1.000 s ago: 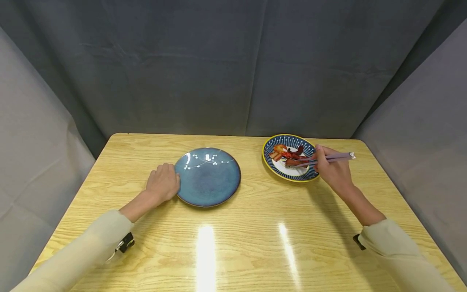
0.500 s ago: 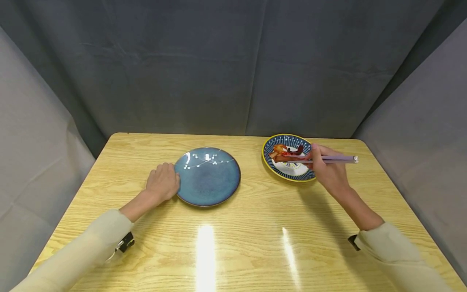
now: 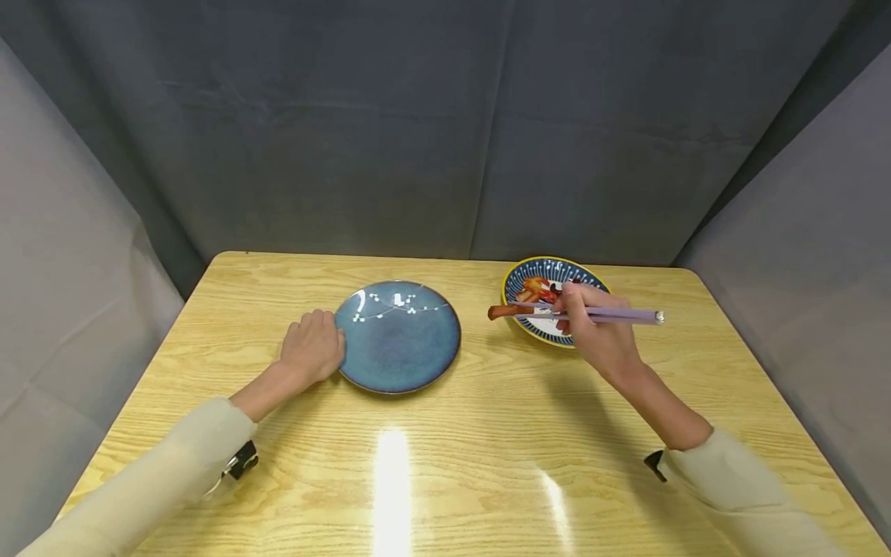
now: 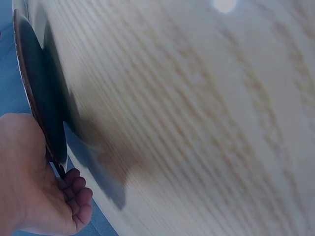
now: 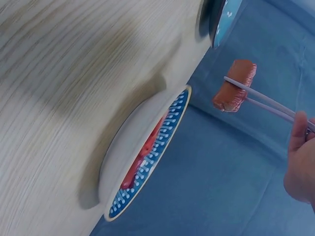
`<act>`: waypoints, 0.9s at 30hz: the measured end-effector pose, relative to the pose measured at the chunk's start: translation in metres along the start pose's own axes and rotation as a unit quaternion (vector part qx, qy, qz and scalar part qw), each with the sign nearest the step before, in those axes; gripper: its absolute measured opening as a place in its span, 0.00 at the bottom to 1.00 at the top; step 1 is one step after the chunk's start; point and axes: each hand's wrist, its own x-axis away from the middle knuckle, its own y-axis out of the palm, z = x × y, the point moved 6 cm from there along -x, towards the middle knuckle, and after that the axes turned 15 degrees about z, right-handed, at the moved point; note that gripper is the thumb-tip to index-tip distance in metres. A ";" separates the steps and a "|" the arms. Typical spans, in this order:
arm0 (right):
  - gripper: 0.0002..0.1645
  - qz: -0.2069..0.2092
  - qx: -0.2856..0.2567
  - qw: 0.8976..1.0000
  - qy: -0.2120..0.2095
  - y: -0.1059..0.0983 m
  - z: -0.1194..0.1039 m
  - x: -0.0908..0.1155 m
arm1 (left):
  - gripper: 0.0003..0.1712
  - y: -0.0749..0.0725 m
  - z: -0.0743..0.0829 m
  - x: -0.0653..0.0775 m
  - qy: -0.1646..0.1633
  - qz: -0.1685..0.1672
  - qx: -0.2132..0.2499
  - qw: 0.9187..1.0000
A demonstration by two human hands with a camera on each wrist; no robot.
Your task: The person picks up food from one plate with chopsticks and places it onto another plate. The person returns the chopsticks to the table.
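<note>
My left hand (image 3: 313, 346) holds the left rim of a blue plate (image 3: 397, 348) with a white blossom branch on it. In the left wrist view, curled fingers (image 4: 78, 196) show at the edge of the plate (image 4: 47, 93). My right hand (image 3: 602, 333) holds a pair of pale purple chopsticks (image 3: 619, 314). Their tips pinch a reddish-brown piece of food (image 5: 236, 86), raised above the table just past the left edge of a patterned dish (image 3: 546, 336). That dish has a yellow rim and blue-and-white inside; red and orange food pieces (image 3: 536, 290) lie in it.
The glossy wooden table (image 3: 459, 472) carries both dishes, with a strip of wood between them. A dark grey curtain (image 3: 348, 139) hangs behind the back edge, and pale panels (image 3: 821, 271) stand at both sides.
My right hand has lifted the brown food piece out of the patterned dish with the chopsticks and moved left, past its rim. The left hand and blue plate have stayed in place.
</note>
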 end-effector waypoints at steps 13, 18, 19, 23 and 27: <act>0.16 -0.028 -0.052 0.997 -0.049 0.029 -0.020 0.007 | 0.16 0.000 0.002 -0.001 0.001 -0.001 -0.001 1.000; 0.16 -0.037 -0.054 0.996 -0.062 0.039 -0.023 0.011 | 0.16 -0.001 0.003 -0.001 0.002 0.001 0.002 1.000; 0.16 -0.040 -0.051 0.996 -0.059 0.041 -0.023 0.012 | 0.16 -0.001 0.003 -0.001 0.002 0.001 0.001 1.000; 0.16 -0.051 -0.047 0.997 -0.040 0.049 -0.020 0.014 | 0.16 -0.001 0.003 -0.001 0.001 0.002 0.002 1.000; 0.15 -0.056 -0.043 0.997 -0.041 0.057 -0.020 0.016 | 0.16 -0.002 0.004 -0.001 0.000 0.001 0.002 1.000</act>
